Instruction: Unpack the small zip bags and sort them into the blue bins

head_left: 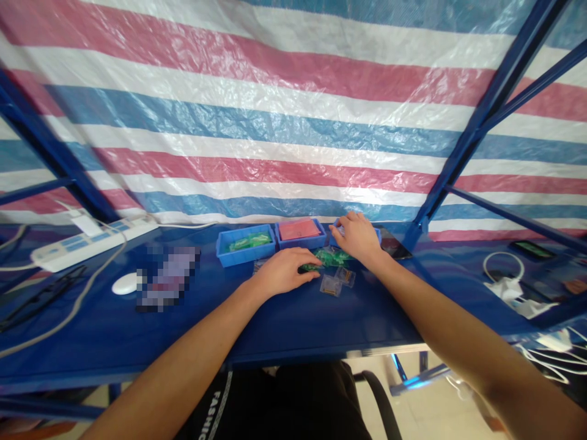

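Observation:
My left hand [285,270] lies palm down on the blue table [183,330], its fingertips resting on a small green packet [310,267]. My right hand [356,236] reaches into the rightmost blue tray [377,233], its fingers curled and pinched around something I cannot make out. More green packets [334,256] lie between the two hands. Two small clear bags [337,281] sit just in front of them. A blue tray [246,244] with green pieces and a blue tray [300,233] with a red sheet stand behind my left hand.
A white power strip [87,239] with cables lies at the left, a white round mouse [125,283] beside a blurred patch. A phone [394,243] lies right of the trays, white cables [509,284] at far right. A striped tarp [293,122] and blue frame bars [486,110] back the table.

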Tool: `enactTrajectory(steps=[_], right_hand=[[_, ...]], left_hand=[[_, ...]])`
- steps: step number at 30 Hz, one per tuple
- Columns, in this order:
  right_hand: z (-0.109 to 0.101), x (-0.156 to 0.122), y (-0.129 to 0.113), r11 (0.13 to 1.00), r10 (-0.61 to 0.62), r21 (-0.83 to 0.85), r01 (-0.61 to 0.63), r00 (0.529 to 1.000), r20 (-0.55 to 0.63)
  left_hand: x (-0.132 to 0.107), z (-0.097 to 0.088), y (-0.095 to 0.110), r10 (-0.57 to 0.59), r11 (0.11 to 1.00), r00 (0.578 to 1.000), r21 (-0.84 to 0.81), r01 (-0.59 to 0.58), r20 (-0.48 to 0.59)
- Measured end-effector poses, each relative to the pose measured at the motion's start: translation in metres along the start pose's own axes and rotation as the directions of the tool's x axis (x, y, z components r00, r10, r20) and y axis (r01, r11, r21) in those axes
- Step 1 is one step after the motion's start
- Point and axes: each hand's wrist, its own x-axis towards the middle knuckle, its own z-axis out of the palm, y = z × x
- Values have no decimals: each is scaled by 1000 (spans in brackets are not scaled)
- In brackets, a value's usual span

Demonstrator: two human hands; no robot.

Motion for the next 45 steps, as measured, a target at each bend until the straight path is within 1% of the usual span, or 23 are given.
enactTrajectory(steps=[4, 7, 9, 12, 15, 16, 18, 20, 23, 25, 29, 32, 35, 38, 41, 43, 45], right_hand=[[-7, -2, -11, 978, -140, 148, 150, 987, -75], [-12, -5, -21, 907, -240, 319, 274, 960, -141], [-16, -9, -28, 850, -267, 418, 319, 947, -179], [-21, -13, -35, 783, -310, 499, 371, 928, -204], [-22, -16, -39, 715, -398, 554, 426, 900, -179], [-22, -18, -40, 697, -412, 580, 422, 898, -158], [-19, -20, -43, 650, -402, 670, 359, 910, -98], [-15, -22, -47, 571, -350, 783, 246, 936, -38], [-8, -24, -52, 439, -253, 894, 92, 967, 25], [-4, -24, -55, 390, -201, 920, 28, 978, 55], [3, -22, -55, 324, -118, 945, -48, 989, 90], [5, -20, -53, 308, -76, 950, -62, 993, 89], [7, -20, -53, 309, -97, 950, -38, 993, 71], [8, -21, -55, 305, -134, 952, -23, 989, 67], [8, -23, -57, 331, -143, 943, -24, 987, 75], [8, -24, -58, 363, -151, 932, -12, 986, 72], [7, -25, -58, 385, -165, 923, 13, 985, 55]], left_hand=[[2, -4, 7, -17, 997, 998, -80, 11, -66], [4, -7, 11, -94, 981, 988, -181, 70, -125], [5, -8, 11, -145, 964, 973, -249, 98, -178], [6, -7, 4, -214, 939, 935, -324, 117, -283], [6, -5, -3, -330, 886, 872, -438, 154, -360], [6, -5, -5, -366, 857, 855, -490, 157, -367], [6, -4, -5, -413, 798, 839, -584, 146, -354], [6, -4, -4, -429, 762, 837, -633, 134, -340], [6, -5, -2, -428, 750, 840, -649, 126, -332], [6, -6, -2, -420, 754, 847, -645, 125, -327], [7, -5, -3, -415, 774, 844, -620, 130, -341], [8, -1, -5, -399, 781, 850, -613, 119, -344], [6, 1, -6, -379, 818, 854, -561, 128, -357], [4, -1, -2, -336, 898, 857, -407, 167, -390], [2, -5, 4, -233, 968, 879, -186, 168, -417], [2, -7, 7, -169, 986, 892, -74, 152, -419], [2, -7, 9, -138, 990, 898, -24, 141, -417]])
